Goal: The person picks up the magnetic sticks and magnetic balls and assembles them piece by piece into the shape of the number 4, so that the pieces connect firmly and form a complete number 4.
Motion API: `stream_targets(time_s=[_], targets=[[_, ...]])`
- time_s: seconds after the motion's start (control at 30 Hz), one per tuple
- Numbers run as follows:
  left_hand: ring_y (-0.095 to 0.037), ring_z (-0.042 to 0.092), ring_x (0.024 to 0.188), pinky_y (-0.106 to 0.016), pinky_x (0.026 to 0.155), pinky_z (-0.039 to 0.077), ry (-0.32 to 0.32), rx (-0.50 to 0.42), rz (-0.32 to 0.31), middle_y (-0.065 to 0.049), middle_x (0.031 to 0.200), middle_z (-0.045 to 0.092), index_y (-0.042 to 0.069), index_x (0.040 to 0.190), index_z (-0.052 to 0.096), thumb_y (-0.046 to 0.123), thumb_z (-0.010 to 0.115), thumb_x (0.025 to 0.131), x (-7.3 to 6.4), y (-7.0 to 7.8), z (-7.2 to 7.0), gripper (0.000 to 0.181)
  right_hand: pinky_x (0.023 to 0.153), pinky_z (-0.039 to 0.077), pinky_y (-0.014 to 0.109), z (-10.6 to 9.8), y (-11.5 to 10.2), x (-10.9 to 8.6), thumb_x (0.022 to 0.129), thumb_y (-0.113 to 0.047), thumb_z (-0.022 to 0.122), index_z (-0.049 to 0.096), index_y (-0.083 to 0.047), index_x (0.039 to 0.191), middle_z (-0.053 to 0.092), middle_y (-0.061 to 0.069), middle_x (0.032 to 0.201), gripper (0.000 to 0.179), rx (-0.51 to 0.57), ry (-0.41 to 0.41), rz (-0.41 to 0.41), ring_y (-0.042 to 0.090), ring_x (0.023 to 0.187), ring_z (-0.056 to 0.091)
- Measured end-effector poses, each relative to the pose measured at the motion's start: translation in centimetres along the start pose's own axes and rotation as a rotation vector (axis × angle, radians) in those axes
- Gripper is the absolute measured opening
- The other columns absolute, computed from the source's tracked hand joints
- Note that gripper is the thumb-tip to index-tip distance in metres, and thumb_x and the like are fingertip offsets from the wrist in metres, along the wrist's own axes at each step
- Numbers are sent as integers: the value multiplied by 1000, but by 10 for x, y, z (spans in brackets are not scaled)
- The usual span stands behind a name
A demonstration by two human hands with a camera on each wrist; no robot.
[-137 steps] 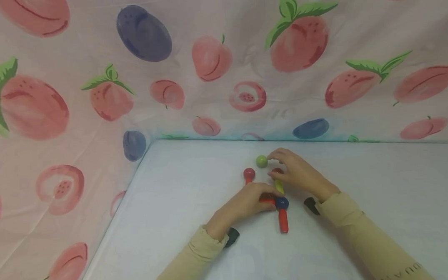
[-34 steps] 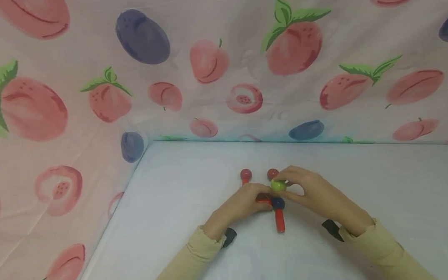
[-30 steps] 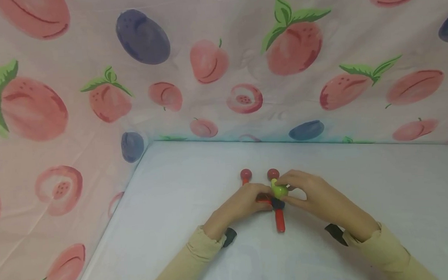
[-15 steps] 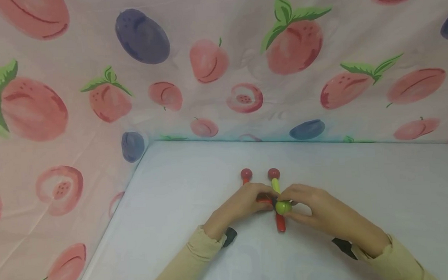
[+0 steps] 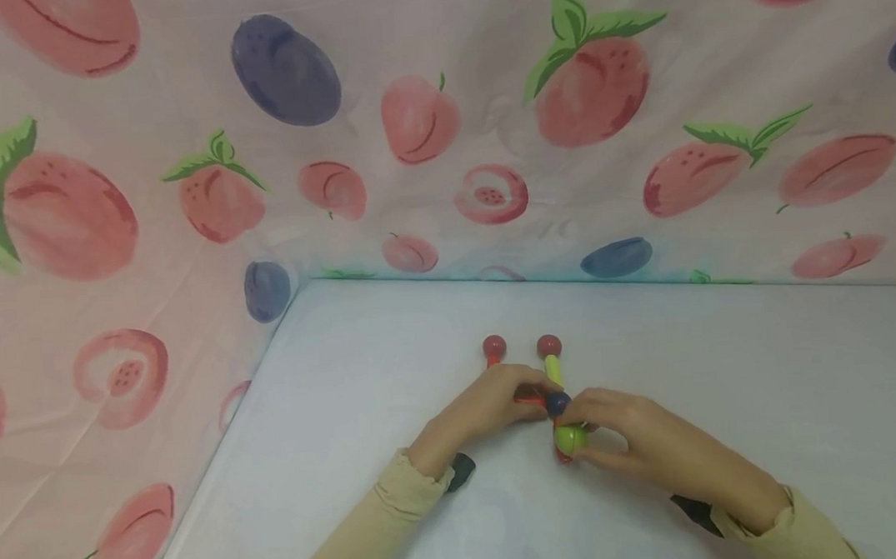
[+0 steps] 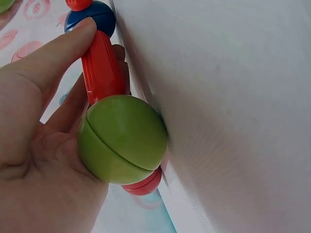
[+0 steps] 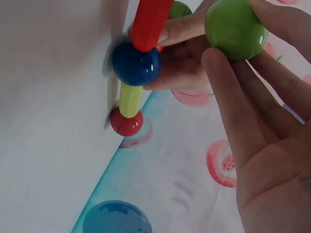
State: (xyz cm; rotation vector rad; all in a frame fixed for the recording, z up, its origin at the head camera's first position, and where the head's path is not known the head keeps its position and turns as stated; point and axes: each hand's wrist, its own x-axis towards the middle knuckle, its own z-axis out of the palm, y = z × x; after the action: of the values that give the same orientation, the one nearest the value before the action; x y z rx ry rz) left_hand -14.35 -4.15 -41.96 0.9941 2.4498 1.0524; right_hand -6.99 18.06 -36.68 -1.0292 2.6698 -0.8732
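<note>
My left hand [image 5: 491,407] holds a red rod [image 6: 103,68] between thumb and fingers. One end of that rod meets a blue ball [image 5: 558,403], the other a green ball [image 6: 121,141] by the palm. From the blue ball a yellow rod [image 5: 553,372] runs back to a red ball [image 5: 548,346]. A second red rod [image 7: 150,22] extends toward the near side. My right hand [image 5: 642,425] pinches another green ball [image 5: 571,439] above this rod's near end, covering most of it in the head view. In the right wrist view, the pinched ball looks apart from the rod.
Another red ball [image 5: 494,347] on a red rod shows behind the left hand. The pieces lie on a white table [image 5: 390,332]. A fruit-patterned cloth [image 5: 441,130] rises along the back and left sides.
The right hand has taken the green ball from the far part of the table. It has carried it nearer, past the blue ball. The left hand stays nearly in place.
</note>
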Motion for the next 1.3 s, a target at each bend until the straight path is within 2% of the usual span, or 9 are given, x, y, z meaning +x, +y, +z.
stream_targets(time_s=[0.2, 0.43, 0.7, 0.93, 1.3], targets=[[1, 61, 100, -14, 95, 47, 2, 0, 1, 11, 111, 72, 18, 121, 71, 15, 76, 87, 0, 1, 0, 34, 90, 55, 29, 4, -1, -4, 86, -17, 77, 70, -26, 111, 62, -21, 108, 28, 33, -54, 1, 0, 100, 59], [1, 60, 96, -13, 92, 48, 2, 6, -14, 12, 109, 72, 19, 120, 71, 14, 77, 87, 0, 1, 0, 34, 89, 55, 28, 11, 1, -6, 86, -23, 77, 70, -27, 111, 61, -22, 108, 26, 59, -129, 42, -2, 98, 58], [0, 62, 101, -14, 94, 47, 3, 21, -7, 9, 114, 72, 17, 122, 71, 14, 77, 87, 0, 2, 0, 36, 83, 55, 25, 18, 5, -10, 86, -23, 78, 69, -26, 108, 60, -20, 105, 25, 39, -119, -34, -3, 93, 56], [0, 62, 104, -14, 95, 47, -1, 24, 2, 8, 116, 72, 15, 122, 70, 14, 76, 87, -1, 3, -1, 36, 79, 55, 23, 24, 6, -12, 83, -21, 80, 70, -22, 106, 60, -17, 104, 25, -3, -72, -99, -3, 92, 55], [1, 62, 102, -14, 94, 47, 1, 19, -9, 10, 115, 72, 17, 123, 70, 14, 77, 87, -1, 2, -1, 36, 78, 54, 22, 30, 8, -11, 82, -22, 81, 69, -24, 105, 57, -17, 104, 26, -46, -58, -115, -2, 92, 53]])
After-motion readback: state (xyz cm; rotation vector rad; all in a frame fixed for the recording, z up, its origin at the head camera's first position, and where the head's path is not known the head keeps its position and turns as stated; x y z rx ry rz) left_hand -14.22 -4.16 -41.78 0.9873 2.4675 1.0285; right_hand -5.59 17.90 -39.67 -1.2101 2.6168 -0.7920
